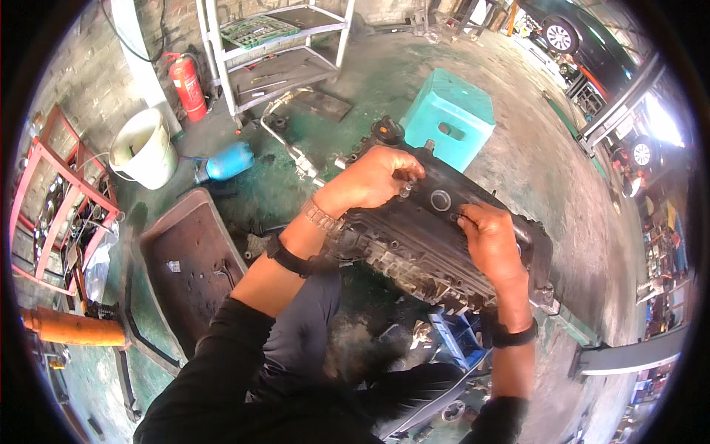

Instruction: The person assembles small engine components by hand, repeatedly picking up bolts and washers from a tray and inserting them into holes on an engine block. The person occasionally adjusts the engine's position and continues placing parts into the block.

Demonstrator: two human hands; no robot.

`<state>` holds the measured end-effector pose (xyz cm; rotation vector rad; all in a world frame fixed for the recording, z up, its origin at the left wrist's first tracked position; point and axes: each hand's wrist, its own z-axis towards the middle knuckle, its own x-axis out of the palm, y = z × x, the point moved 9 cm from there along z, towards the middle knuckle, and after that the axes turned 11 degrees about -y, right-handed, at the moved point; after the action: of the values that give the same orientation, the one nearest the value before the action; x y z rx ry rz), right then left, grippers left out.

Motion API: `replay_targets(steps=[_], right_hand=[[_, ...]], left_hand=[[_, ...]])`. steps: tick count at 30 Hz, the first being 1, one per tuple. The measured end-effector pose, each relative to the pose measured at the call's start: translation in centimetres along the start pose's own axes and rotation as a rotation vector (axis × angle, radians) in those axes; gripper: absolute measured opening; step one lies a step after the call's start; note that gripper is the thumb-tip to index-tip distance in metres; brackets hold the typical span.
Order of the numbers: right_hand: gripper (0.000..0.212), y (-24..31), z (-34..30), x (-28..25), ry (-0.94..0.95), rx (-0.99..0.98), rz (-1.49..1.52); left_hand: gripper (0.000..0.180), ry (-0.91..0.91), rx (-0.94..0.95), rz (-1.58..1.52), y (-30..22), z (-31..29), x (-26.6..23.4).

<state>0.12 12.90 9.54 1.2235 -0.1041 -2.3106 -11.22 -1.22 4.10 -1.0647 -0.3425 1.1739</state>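
An engine with a black top cover point(473, 189) lies in front of me, a round ringed opening point(441, 200) in the cover's middle. Just left of that opening, my left hand point(381, 177) is closed, fingers curled down at the cover. A small shiny metal piece shows below its fingertips; its kind is unclear. My right hand point(489, 240) reaches in from the right, thumb and fingers pinched together at the cover beside the opening. Whatever they grip is hidden. At the engine's far end sits a black round cap point(387, 130).
Behind the engine stands a turquoise plastic stool point(452, 111). To the left are a brown tray point(166, 259), a blue bottle point(229, 161), a white bucket point(151, 152) and a fire extinguisher point(188, 89). A shelf cart point(285, 63) stands farther back. Below the engine is a blue crate point(455, 339).
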Motion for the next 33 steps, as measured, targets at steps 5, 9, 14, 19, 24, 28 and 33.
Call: replay_targets(steps=[5,9,14,19,24,28,33], right_hand=[[0.012,0.1,0.1,0.1,0.018,-0.004,-0.043],[0.012,-0.2,0.1,0.4,0.037,0.027,-0.063],[0.011,0.1,0.2,0.3,0.005,0.031,-0.077],[0.009,0.5,0.2,0.6,0.032,-0.009,-0.158],[0.013,0.6,0.3,0.7,0.013,-0.03,-0.194],[0.015,0.8,0.2,0.8,-0.012,-0.048,-0.255],[0.013,0.7,0.0,1.2,0.021,-0.048,-0.369]], left_hand=[[0.022,-0.024,-0.042,-0.013,0.4,0.0,-0.1],[0.024,-0.024,-0.052,-0.017,0.4,0.0,0.0],[0.024,-0.021,-0.067,-0.039,0.3,-0.1,0.0],[0.023,-0.025,-0.037,0.013,0.2,0.0,0.0],[0.022,-0.024,-0.066,0.018,0.6,0.0,0.1],[0.022,-0.029,-0.068,-0.002,0.5,0.0,0.1],[0.023,-0.032,-0.055,0.027,0.5,0.0,0.1]])
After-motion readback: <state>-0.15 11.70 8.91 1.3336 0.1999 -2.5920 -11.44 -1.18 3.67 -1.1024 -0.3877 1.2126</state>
